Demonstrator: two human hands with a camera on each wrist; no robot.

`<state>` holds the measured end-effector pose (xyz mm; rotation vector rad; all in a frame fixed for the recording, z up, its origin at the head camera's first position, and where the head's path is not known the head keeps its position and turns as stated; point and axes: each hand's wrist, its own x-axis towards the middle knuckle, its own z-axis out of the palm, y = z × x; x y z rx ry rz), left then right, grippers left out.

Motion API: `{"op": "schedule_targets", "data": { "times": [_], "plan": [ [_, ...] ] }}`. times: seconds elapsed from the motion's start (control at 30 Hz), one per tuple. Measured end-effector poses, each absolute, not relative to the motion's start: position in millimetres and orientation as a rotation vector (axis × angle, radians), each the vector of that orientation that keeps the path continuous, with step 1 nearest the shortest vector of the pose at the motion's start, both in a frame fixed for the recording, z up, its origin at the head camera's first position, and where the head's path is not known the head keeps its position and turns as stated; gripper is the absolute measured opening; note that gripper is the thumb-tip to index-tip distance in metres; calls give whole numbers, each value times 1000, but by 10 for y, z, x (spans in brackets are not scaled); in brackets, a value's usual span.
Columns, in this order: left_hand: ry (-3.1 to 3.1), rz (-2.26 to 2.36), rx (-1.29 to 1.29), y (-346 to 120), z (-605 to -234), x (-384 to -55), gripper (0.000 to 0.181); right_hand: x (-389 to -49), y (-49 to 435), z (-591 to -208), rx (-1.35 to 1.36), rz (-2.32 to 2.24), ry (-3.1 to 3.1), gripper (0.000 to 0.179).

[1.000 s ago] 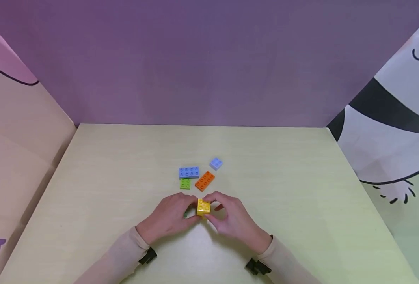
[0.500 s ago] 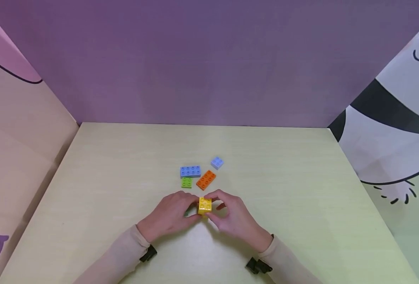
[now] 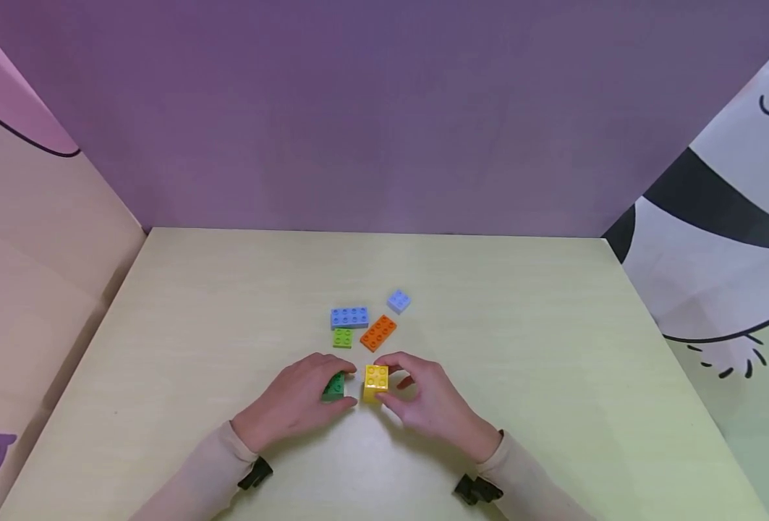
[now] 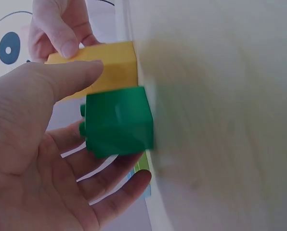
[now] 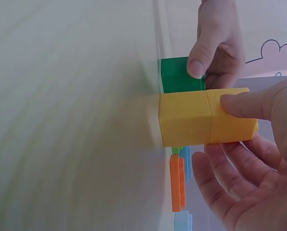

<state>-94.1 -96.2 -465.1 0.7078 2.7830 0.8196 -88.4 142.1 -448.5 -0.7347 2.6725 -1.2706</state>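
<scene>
Item 1: yellow 2-block stack (image 3: 375, 383), upright on tbl. (image 3: 540, 347); we see R hand (image 3: 432, 399) pinching upper blk., thumb near side, fingertips far. Item 2: dk. green blk. (image 3: 334, 387), just L of stack, between L hand's (image 3: 296, 399) parted thumb & fingers; contact, we can't tell.

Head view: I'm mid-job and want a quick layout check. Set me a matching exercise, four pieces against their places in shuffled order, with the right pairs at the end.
Pieces
1. Orange brick
2. Dark green block
3. Small blue brick
4. Yellow stack

Places
A. Pinched by the right-hand grip
B. Nearest of the pieces to the purple wall
C. Slantwise, right of the light green brick
D. In the hollow of the left-hand grip

Pairs: 1-C, 2-D, 3-B, 4-A
</scene>
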Motion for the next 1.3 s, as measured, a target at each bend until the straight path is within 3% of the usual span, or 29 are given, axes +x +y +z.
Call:
{"op": "schedule_targets", "data": {
  "times": [0.37,1.3],
  "plan": [
    [2826,778,586,-1175,-4671,-919,48,-886,1451,-4493,-717,-1303,2618,38],
    [2867,891,574,-1210,-4463,-958,40,-902,1460,-4450,-723,-1337,2580,38]
  ]
}}
